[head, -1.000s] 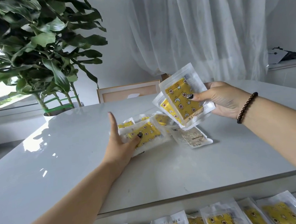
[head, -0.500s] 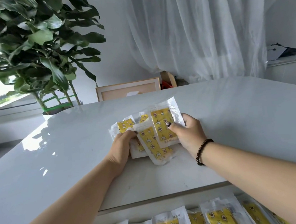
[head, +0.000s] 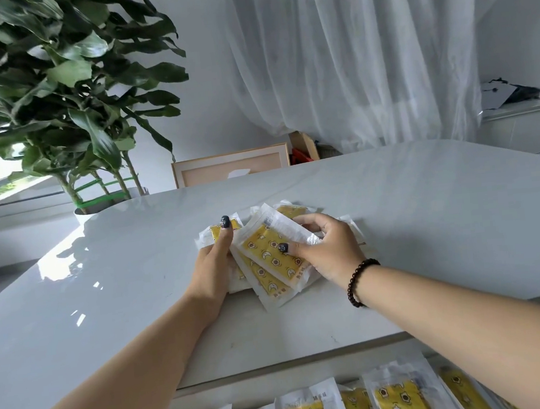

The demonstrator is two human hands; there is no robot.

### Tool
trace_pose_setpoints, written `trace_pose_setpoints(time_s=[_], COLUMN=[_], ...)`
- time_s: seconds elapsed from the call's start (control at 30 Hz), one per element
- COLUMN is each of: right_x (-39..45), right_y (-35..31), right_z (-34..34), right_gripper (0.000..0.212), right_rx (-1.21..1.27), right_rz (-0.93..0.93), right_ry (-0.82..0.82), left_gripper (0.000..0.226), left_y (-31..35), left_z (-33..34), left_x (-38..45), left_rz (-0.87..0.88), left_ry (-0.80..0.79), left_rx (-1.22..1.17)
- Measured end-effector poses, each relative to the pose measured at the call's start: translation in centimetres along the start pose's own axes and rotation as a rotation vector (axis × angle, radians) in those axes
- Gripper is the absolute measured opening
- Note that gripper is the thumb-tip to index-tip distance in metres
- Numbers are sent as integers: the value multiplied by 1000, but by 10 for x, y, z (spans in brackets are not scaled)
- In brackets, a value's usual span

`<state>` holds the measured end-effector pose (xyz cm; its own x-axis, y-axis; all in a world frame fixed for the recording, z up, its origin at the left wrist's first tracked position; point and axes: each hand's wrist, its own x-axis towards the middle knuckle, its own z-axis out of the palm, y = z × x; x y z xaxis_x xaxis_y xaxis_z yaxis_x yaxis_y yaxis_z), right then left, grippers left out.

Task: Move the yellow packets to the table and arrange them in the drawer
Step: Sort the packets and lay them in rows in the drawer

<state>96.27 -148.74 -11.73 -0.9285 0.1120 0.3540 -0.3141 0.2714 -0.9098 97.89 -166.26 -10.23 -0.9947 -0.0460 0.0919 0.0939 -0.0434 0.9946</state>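
From the head camera the job looks partly done, as a row of yellow packets already lies flat in the open drawer under the table's near edge, while a loose pile sits near the middle of the table awaiting its turn. The left hand presses the pile's left side with its thumb laid over it, and the right hand pinches the top packet between thumb and curled fingers. The packets are thin, crinkly clear-edged plastic sachets with yellow printed faces; the tabletop is smooth, glossy and pale.
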Motion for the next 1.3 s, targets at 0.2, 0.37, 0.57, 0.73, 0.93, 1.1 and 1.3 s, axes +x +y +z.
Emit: trace_pose_setpoints(time_s=[0.2,0.37,0.57,0.73,0.93,1.1,1.3], right_x=[3,6,16,30,26,13,22], right_y=[3,4,1,-33,-70,-73,-96], right_z=[1,-2,-8,-28,-39,-27,-40], right_gripper=[61,89,76,62,45,23,41], right_rx=[68,16,198,-155,-837,-1017,-1271], right_rz=[40,81,37,-226,-328,-409,-331], right_ry=[-17,-157,-20,-180,-524,-641,-655], left_gripper=[8,7,3,13,19,33,42], left_y=[-5,-5,-8,-13,-17,-22,-25], left_z=[-2,-4,-3,-3,1,1,2], left_x=[0,0,1,5,7,6,9], left_rz=[18,61,147,328,663,655,745], left_ry=[-13,28,7,54,-7,-59,-52], left_rx=[-10,-1,117,392,739,842,788])
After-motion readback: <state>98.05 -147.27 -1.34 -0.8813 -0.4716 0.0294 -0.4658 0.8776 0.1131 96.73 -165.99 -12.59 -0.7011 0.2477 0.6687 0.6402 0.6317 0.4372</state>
